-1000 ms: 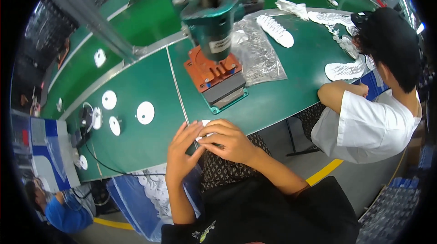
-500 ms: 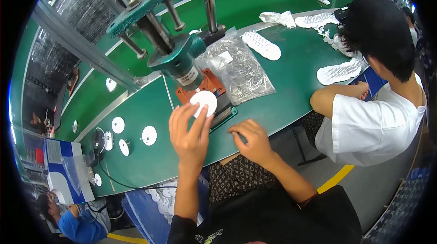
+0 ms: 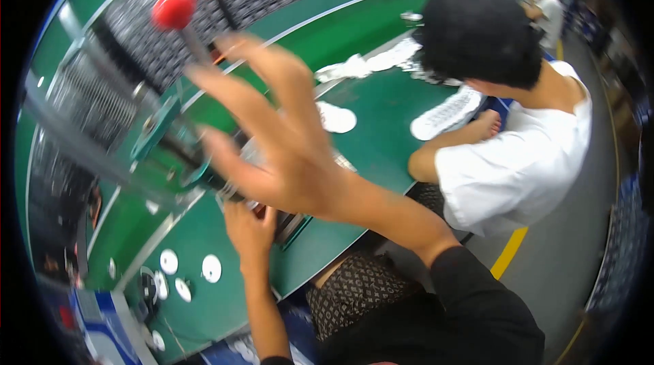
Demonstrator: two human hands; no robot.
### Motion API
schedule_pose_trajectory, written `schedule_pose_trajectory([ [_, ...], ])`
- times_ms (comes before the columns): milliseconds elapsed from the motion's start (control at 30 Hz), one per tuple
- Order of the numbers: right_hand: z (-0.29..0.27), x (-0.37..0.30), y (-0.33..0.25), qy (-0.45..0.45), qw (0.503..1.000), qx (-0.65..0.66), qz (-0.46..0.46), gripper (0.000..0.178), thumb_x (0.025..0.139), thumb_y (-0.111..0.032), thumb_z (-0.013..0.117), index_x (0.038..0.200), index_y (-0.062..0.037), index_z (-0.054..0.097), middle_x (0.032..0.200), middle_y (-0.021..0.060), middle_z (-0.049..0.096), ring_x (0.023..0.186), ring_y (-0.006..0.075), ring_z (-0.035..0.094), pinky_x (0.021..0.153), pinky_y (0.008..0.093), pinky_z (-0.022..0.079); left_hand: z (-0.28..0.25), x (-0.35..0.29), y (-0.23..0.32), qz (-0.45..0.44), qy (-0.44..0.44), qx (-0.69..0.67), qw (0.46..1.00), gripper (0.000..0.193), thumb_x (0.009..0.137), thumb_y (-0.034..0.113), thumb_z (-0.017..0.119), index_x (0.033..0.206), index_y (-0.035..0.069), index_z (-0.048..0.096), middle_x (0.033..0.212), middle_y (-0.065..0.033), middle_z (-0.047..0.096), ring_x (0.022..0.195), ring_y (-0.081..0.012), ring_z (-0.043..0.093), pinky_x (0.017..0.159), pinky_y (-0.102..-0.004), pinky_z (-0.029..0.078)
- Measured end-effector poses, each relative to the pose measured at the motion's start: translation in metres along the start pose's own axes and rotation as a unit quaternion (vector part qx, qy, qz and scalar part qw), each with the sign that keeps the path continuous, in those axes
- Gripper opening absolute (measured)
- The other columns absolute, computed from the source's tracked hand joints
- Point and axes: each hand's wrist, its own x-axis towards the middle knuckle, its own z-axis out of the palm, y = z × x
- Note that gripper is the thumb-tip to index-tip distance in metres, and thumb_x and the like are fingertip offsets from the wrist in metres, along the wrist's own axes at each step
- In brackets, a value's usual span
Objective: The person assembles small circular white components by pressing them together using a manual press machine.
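My right hand is raised in front of the green hand press, fingers spread and smeared by motion. Its fingertips are just below the red ball knob of the press lever, apart from it. Lower down, my left hand reaches to the base of the press, beneath its ram. The fingertips there are mostly hidden behind my right thumb and the press, and I cannot see whether they hold anything. Several white round discs, some with pins, lie on the green table to the left.
White perforated strips lie at the right, before a person in a white shirt and black cap. A white piece lies behind my right hand. At the lower left stand a blue and white box and a black device.
My right hand has risen from the table edge toward the lever knob, opening out. The white disc once in my left hand is now hidden. The view has turned, bringing the knob into sight.
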Motion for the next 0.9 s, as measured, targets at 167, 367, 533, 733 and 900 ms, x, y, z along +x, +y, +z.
schedule_pose_trajectory([
  [167, 0.055, 0.092, 0.031, 0.007, 0.997, -0.026, 0.068, 0.011, 0.084, -0.013, 0.063, 0.082, -0.0031, 0.058, 0.08, 0.0155, 0.059, 0.078, 0.0353, 0.06, 0.072, 0.0455, 0.047, 0.002, 0.011, 0.027, -0.064, 0.024, -0.11, 0.992, 0.059, 0.081, 0.031, 0.08, 0.126, 0.001, 0.057, 0.118, -0.0196, 0.059, 0.107, -0.036, 0.059, 0.091, -0.0406, 0.047],
  [367, -0.033, 0.031, 0.0, 0.029, 0.987, 0.149, 0.051, 0.015, 0.087, -0.008, 0.05, 0.082, 0.0028, 0.059, 0.073, 0.0144, 0.064, 0.058, 0.0225, 0.061, 0.054, 0.0355, 0.051, 0.004, 0.002, 0.005, -0.099, -0.006, -0.272, 0.957, 0.065, 0.081, 0.019, 0.077, 0.136, 0.001, 0.047, 0.134, -0.0193, 0.049, 0.118, -0.0362, 0.054, 0.099, -0.0413, 0.045],
  [533, -0.081, -0.102, -0.045, 0.065, 0.915, 0.322, 0.234, 0.024, 0.091, -0.018, 0.038, 0.082, -0.0008, 0.051, 0.073, 0.0141, 0.058, 0.074, 0.0331, 0.064, 0.085, 0.0543, 0.051, 0.005, -0.003, 0.008, -0.108, 0.009, -0.246, 0.963, 0.07, 0.073, 0.002, 0.073, 0.138, 0.004, 0.046, 0.141, -0.0171, 0.046, 0.119, -0.0305, 0.056, 0.095, -0.0362, 0.047],
  [733, -0.056, -0.043, -0.018, -0.023, 0.896, 0.372, 0.241, 0.055, 0.1, -0.04, 0.035, 0.133, 0.0036, 0.036, 0.121, 0.0248, 0.055, 0.101, 0.0273, 0.058, 0.099, 0.044, 0.042, 0.009, 0.001, 0.02, -0.128, 0.069, -0.155, 0.977, 0.068, 0.071, 0.0, 0.077, 0.134, 0.005, 0.051, 0.132, -0.0172, 0.054, 0.117, -0.0348, 0.057, 0.092, -0.0385, 0.049],
  [900, -0.002, -0.016, 0.01, -0.188, 0.935, 0.274, 0.128, 0.082, 0.092, -0.032, 0.063, 0.153, 0.0013, 0.018, 0.16, 0.0255, 0.015, 0.149, 0.0362, 0.015, 0.12, 0.0435, 0.014, 0.003, -0.012, 0.014, 0.001, 0.083, -0.021, 0.996, 0.055, 0.065, 0.017, 0.084, 0.11, -0.003, 0.06, 0.125, -0.0237, 0.058, 0.115, -0.0418, 0.054, 0.099, -0.0494, 0.042],
])
